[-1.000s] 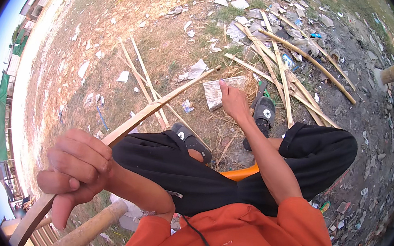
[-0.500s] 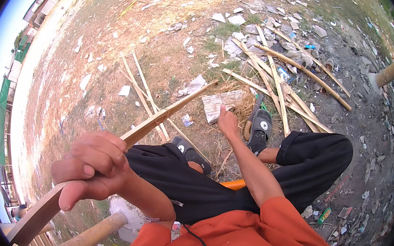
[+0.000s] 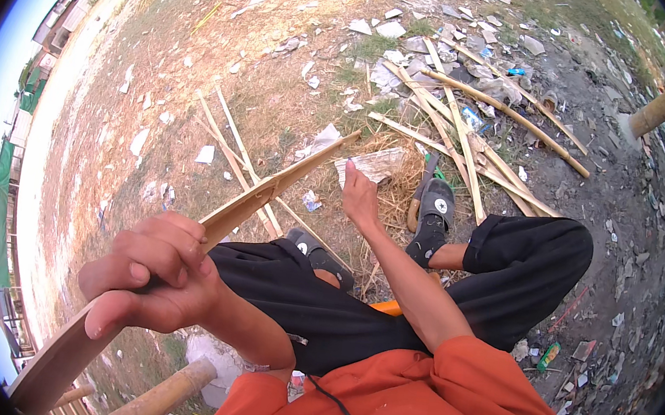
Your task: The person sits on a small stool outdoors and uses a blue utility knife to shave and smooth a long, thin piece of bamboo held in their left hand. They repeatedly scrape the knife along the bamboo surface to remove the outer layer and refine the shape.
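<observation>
While left hand point(image 3: 151, 273) is gripping the bamboo strip point(image 3: 269, 193) near its butt, its long axis is running up-right; right hand point(image 3: 359, 198) is reaching beyond the strip's far tip, probably empty.

2 hands point(image 3: 159, 278), 1 bamboo strip point(image 3: 269, 193), 2 shoes point(image 3: 435, 210)

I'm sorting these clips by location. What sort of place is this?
Probably an open outdoor lot used for rough bamboo work. Bare dirt and dry grass are littered with scraps, split bamboo poles lie in a heap, and the left hand grips a long bamboo strip.
</observation>
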Demonstrator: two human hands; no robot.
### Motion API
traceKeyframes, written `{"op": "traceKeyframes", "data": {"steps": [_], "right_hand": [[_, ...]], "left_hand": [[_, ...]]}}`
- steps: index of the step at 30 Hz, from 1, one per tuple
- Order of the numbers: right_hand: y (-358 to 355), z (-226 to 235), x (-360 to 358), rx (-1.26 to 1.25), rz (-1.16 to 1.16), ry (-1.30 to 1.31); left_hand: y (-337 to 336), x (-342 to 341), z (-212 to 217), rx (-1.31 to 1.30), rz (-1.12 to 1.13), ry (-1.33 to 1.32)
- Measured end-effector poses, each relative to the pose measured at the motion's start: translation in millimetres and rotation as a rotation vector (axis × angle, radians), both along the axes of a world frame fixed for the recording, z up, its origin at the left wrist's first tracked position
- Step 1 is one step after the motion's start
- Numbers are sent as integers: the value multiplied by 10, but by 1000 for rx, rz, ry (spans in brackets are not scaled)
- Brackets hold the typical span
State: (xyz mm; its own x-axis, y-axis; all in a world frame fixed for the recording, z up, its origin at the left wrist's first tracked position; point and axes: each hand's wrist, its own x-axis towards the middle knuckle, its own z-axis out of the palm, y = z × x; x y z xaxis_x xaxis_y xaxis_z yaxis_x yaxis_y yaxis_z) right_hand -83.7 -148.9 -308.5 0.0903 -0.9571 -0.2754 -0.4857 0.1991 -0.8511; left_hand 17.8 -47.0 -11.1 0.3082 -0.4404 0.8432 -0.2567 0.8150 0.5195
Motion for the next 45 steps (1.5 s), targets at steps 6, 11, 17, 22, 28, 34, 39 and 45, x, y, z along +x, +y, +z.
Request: {"op": "traceKeyframes", "data": {"steps": [6,11,17,22,28,34,39,45], "right_hand": [[-279,-112,-128,84,2,232],[-108,596,-146,-53,67,-58],[697,1810,-391,-299,424,-306],[750,1656,-377,-180,301,-216],[797,1356,-252,-254,146,-148],[811,1454,-219,-243,171,-161],[503,1008,-310,-98,140,-45],[511,1096,-170,-150,91,-195]], "left_hand": [[-21,101,21,-39,-61,26],[6,208,-7,-71,-122,22],[-24,312,62,-120,-582,-225],[-45,379,127,-112,-767,-329],[-73,287,114,-125,-688,-304],[-91,230,56,-146,-613,-255],[-93,237,104,-136,-590,-260],[-91,147,79,-107,-525,-252]]}}
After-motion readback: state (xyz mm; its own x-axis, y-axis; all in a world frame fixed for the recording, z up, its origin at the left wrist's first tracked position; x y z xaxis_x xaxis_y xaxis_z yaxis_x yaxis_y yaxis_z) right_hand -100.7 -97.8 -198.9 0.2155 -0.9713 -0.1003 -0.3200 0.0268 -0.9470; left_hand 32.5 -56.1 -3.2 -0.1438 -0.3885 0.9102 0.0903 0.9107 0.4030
